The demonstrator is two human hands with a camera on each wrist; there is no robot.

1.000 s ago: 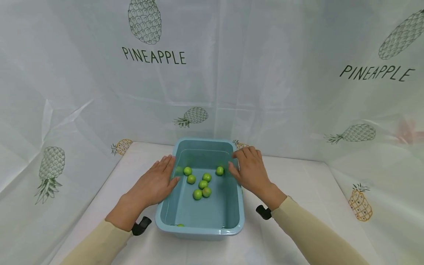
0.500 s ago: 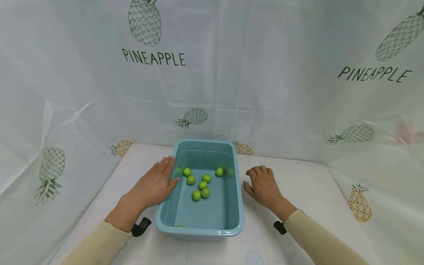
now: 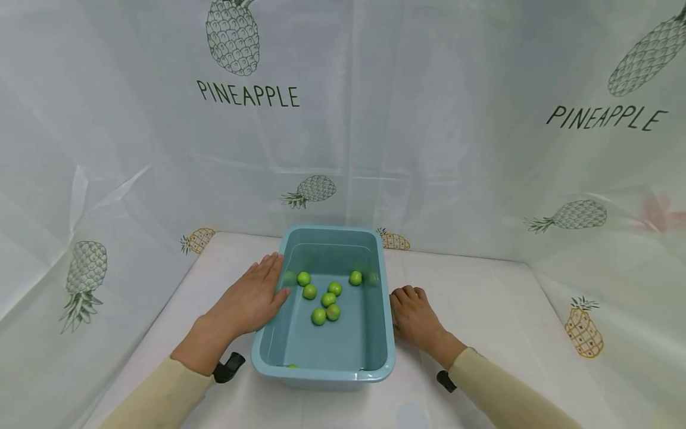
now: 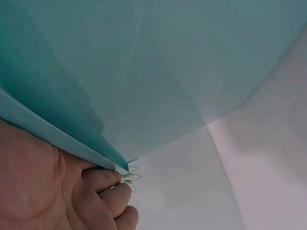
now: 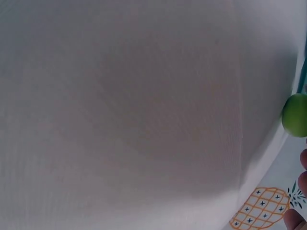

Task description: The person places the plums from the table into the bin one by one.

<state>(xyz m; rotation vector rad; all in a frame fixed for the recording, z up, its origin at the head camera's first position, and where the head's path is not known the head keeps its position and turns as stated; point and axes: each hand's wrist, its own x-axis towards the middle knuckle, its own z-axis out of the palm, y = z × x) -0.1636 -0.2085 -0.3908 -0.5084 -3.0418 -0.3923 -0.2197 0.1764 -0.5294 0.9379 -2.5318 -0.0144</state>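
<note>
A blue-green plastic basin (image 3: 323, 373) stands on the table with several green limes (image 3: 329, 300) on its floor. At its left wall, my left hand (image 3: 249, 301) holds the rim, thumb over the inner side. The left wrist view shows the fingers (image 4: 108, 191) of this hand bent against the wall's outside. My right hand (image 3: 415, 319) is low beside the basin's right wall, its fingertips partly hidden by the rim. Another green lime (image 5: 295, 116) appears at the edge of the right wrist view, right by the fingers (image 5: 302, 184); the thumb's grip is out of sight.
A pale cloth covers the table (image 3: 471, 298) on both sides of the basin. Behind and around it hangs a white plastic sheet (image 3: 429, 149) printed with pineapples. One lime (image 3: 292, 366) in the basin is mostly hidden behind the near rim.
My right hand has left the basin's right rim, moved out to the right, then come down and back against the basin's outer wall. The left hand has stayed on the rim.
</note>
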